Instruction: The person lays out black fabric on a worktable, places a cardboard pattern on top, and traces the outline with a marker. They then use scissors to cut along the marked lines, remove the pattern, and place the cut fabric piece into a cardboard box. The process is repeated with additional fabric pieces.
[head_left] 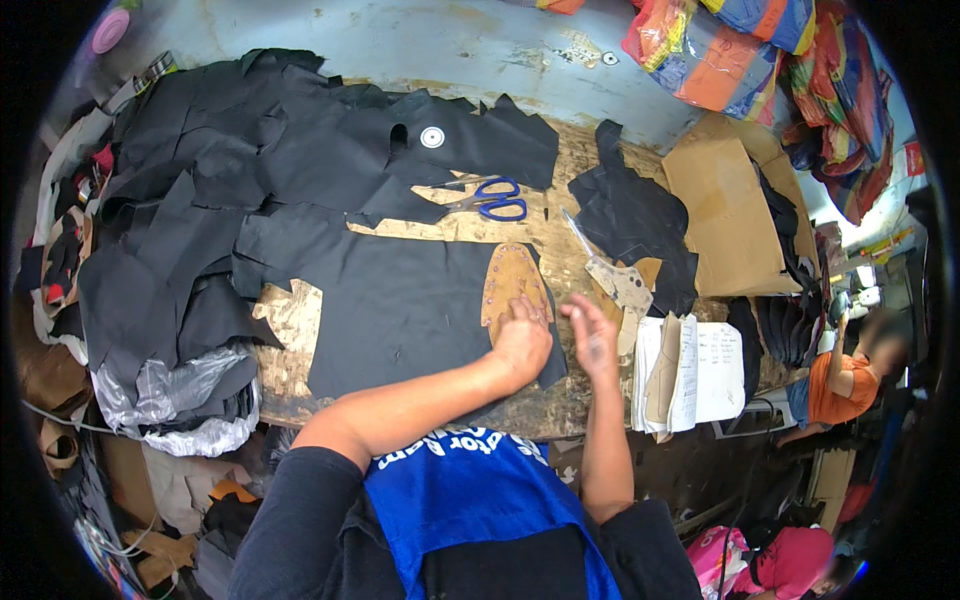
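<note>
A tan sole-shaped template [508,275] with small marks along its rim lies on a sheet of black leather-like material [410,310]. My left hand [522,342] presses on the template's near half, fingers spread and pointing away from me. Just right of the template, my right hand [592,340] is raised with its fingers curled together. Whatever it may hold is too small to make out. Scissors with blue handles [502,199] rest beyond the template. Close to my right hand lie a pale, irregular pattern piece [618,283] and a thin pointed tool [577,232].
Black sheets [190,240] pile up at left and along the back. A white disc [432,137] lies on them. At right stand a cardboard box [735,210] and an open notebook [715,365]. A person in orange [842,388] is farther right; another in pink [795,560] is lower right.
</note>
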